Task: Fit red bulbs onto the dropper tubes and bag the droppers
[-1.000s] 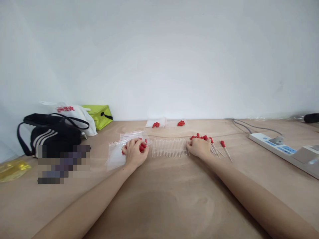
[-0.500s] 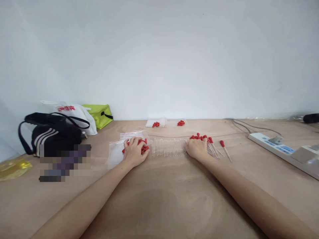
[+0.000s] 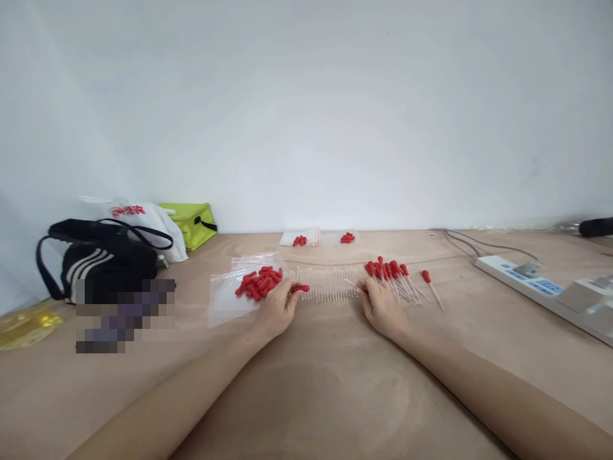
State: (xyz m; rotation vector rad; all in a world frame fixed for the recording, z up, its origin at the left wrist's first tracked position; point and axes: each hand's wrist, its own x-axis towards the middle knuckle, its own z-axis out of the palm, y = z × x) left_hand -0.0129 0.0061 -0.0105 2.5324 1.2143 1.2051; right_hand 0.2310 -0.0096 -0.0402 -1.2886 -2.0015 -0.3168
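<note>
Between the fingers of my left hand is a red rubber bulb, pointing toward the middle. My right hand pinches a thin clear dropper tube, its tip slanting up to the left. A row of clear dropper tubes lies side by side on the table between my hands. Left of my left hand, a pile of red bulbs rests on clear zip bags. Just beyond my right hand, droppers with red bulbs fitted lie bunched together, and one single dropper lies apart.
Small bags with red bulbs lie by the wall. On the right is a white power strip with a grey cable. A black bag, a white plastic bag, a green box bag and yellow film stand or lie left.
My left hand has moved right from the bulb pile and now holds one red bulb. My right hand has turned and now holds a tube at the right end of the row.
</note>
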